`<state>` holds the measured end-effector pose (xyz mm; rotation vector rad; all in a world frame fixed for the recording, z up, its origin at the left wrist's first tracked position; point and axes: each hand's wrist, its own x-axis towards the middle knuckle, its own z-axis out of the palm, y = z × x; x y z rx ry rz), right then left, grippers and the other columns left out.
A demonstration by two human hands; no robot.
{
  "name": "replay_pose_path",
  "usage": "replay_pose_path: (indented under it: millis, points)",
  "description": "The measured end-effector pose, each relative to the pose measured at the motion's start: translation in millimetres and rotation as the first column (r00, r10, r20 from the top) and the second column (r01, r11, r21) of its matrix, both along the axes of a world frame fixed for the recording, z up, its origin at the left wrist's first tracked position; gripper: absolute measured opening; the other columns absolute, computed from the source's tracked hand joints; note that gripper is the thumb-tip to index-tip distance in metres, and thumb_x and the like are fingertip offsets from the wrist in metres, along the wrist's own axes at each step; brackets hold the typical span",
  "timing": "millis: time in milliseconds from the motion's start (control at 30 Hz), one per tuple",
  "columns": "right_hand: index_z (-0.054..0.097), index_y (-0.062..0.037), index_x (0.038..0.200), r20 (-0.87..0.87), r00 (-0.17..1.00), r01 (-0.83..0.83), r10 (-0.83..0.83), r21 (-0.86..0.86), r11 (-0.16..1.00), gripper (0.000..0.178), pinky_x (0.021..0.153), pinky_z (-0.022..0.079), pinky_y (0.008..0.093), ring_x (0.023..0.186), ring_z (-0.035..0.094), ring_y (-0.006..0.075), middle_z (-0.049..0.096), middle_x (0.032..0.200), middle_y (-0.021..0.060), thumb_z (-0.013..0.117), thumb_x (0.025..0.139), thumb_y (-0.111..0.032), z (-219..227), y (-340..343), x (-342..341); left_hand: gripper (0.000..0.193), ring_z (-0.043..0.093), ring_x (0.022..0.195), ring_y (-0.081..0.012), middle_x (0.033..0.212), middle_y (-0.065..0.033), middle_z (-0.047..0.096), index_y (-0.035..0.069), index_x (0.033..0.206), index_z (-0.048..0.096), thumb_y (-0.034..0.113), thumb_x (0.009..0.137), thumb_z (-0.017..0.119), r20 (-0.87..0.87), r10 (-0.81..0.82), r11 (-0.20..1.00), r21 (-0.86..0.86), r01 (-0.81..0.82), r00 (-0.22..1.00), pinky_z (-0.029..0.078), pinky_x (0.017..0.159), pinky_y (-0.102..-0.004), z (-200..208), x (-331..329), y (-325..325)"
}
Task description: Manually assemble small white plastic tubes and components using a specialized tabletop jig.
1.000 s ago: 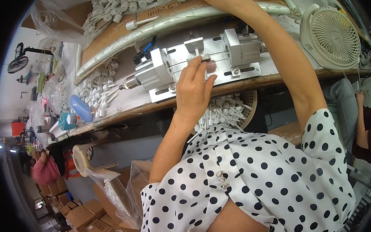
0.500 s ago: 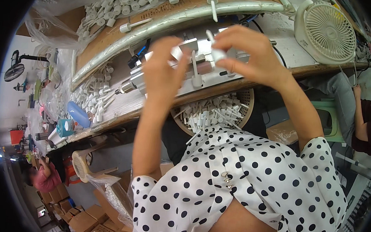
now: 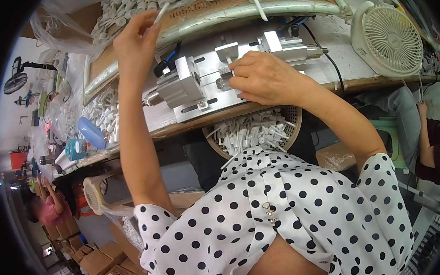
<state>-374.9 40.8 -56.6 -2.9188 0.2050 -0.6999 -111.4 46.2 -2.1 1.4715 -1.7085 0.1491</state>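
Observation:
My left hand (image 3: 138, 41) is raised over the back edge of the bench, fingers pinched on a white plastic stemmed cap (image 3: 162, 13); its thin stem sticks up past the fingertips and the cap end is hidden. Over the middle of a silver metal clamping fixture (image 3: 190, 86), my right hand (image 3: 268, 78) is closed on another white stemmed cap (image 3: 229, 61), mostly covered by the fingers. A small upright metal plate (image 3: 227, 51) stands just behind those fingertips.
A round basket (image 3: 296, 122) of white stemmed caps sits below the bench edge. More caps (image 3: 122, 10) are heaped behind a plastic-wrapped curved rail (image 3: 196, 29). A white fan (image 3: 389, 39) stands at right. Another person's arm (image 3: 426, 138) shows beyond it.
My left hand has moved left and away from the fixture to a stemmed cap that lay by the rail, and grips it. My right hand has lowered onto the fixture's middle.

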Motion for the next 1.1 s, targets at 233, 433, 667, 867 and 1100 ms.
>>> replay_pose_path:
  millis: [233, 433, 667, 867, 1100]
  points:
    - [0.061, -0.0068, 0.092, 0.305, 0.952, 0.008, 0.023, -0.099, 0.995, 0.022, 0.064, 0.048, 0.0352, 0.075, 0.061, 0.0246, 0.06, 0.081, 0.0068, 0.066, 0.071, -0.005, 42.9, -55.4, -0.3, 0.016, 0.058, 0.079, -0.0145, 0.094, -0.0076, 0.063, 0.004, 0.092, 0.069, 0.007, 0.076, 0.071, -0.438, -0.001, 0.999, 0.046, 0.024, 0.899, 0.046, 0.063, -0.0248, -45.3, -88.5, 92.6]
    - [0.061, -0.0011, 0.091, -0.164, 0.963, 0.21, -0.213, -0.033, 0.977, 0.018, 0.075, 0.047, 0.0422, 0.083, 0.059, 0.0375, 0.062, 0.086, 0.0175, 0.058, 0.074, -0.006, 67.0, -133.9, -13.6, 0.028, 0.056, 0.1, -0.0324, 0.114, -0.0162, 0.056, -0.001, 0.1, 0.062, 0.003, 0.073, 0.07, -0.11, -0.055, 0.998, 0.038, 0.059, 0.992, 0.047, 0.082, -0.0378, -77.7, -138.5, 97.5]
    - [0.061, -0.001, 0.094, 0.204, 0.928, 0.262, -0.312, 0.241, 0.935, 0.018, 0.077, 0.047, 0.0405, 0.082, 0.058, 0.0372, 0.061, 0.087, 0.0196, 0.054, 0.085, -0.015, 63.3, -99.7, -32.1, 0.028, 0.055, 0.094, -0.0353, 0.116, -0.0209, 0.054, -0.005, 0.099, 0.059, 0.0, 0.072, 0.069, 0.009, -0.069, 0.992, 0.102, 0.068, 0.998, 0.047, 0.08, -0.04, -82.2, -143.4, 82.7]
    - [0.063, -0.006, 0.097, 0.203, 0.895, 0.2, -0.397, 0.612, 0.765, 0.02, 0.063, 0.047, 0.0335, 0.07, 0.059, 0.0262, 0.059, 0.077, 0.0096, 0.063, 0.078, -0.007, 56.6, -27.0, -50.6, 0.026, 0.059, 0.096, -0.0342, 0.109, -0.0206, 0.06, -0.002, 0.098, 0.062, 0.01, 0.077, 0.069, 0.101, -0.067, 0.991, 0.125, 0.055, 0.993, 0.047, 0.083, -0.0381, -71.0, -138.8, 82.8]
    - [0.06, -0.0043, 0.086, 0.313, 0.944, 0.101, -0.1, 0.012, 0.995, 0.028, 0.065, 0.049, 0.0316, 0.073, 0.061, 0.0231, 0.06, 0.068, 0.0062, 0.071, 0.073, -0.027, 25.2, 13.1, -39.7, 0.015, 0.058, 0.078, -0.0297, 0.084, -0.0134, 0.062, 0.005, 0.087, 0.067, 0.014, 0.075, 0.067, 0.099, -0.087, 0.954, -0.279, 0.112, 0.991, 0.045, 0.077, -0.0391, -20.8, -89.2, -19.8]
